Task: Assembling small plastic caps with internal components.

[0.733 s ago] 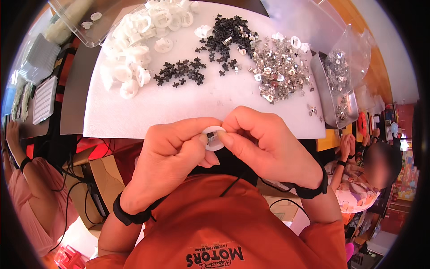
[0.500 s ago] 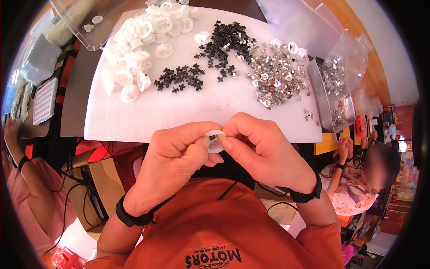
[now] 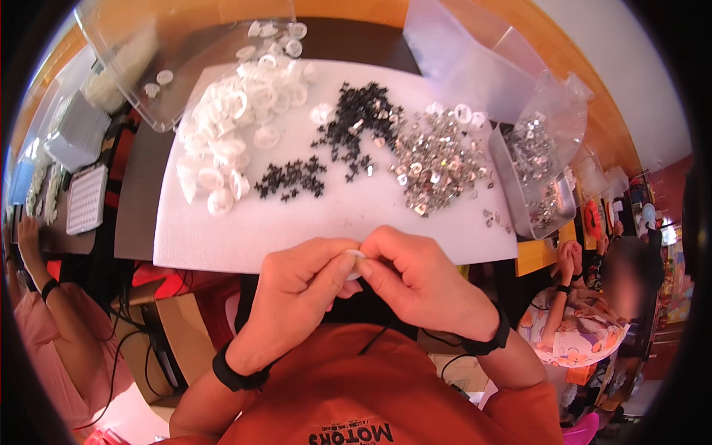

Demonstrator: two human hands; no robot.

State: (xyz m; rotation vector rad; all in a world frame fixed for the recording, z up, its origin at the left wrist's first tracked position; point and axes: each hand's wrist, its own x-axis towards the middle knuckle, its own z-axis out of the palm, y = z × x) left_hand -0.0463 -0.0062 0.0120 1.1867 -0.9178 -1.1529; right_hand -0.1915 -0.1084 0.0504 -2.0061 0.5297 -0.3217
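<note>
A small round white plastic piece [image 3: 356,274] sits between my two hands, just off the near edge of the white foam board [image 3: 334,233]. My left hand [image 3: 300,289] pinches it with thumb and forefinger from one side. From the other side, my right hand [image 3: 408,282] has its thumb and forefinger closed on the rim. My fingertips cover most of the piece. Beyond my hands, a heap of similar white round plastic parts [image 3: 222,152] lies at left. Small black cross-shaped parts [image 3: 363,107] are piled in the middle, and tiny shiny metal pieces [image 3: 437,163] at right.
A metal tray [image 3: 523,200] with more small metal pieces in clear plastic stands beside the board's right edge. Clear plastic bins [image 3: 475,44] rest at the back. Stacked white trays [image 3: 81,133] are at far left. People sit on both sides; a cardboard box [image 3: 185,334] is below.
The view has shifted, so the board and hands sit lower in the picture. The white piece has turned from showing its face, with a dark part in it, to being mostly covered by my fingers.
</note>
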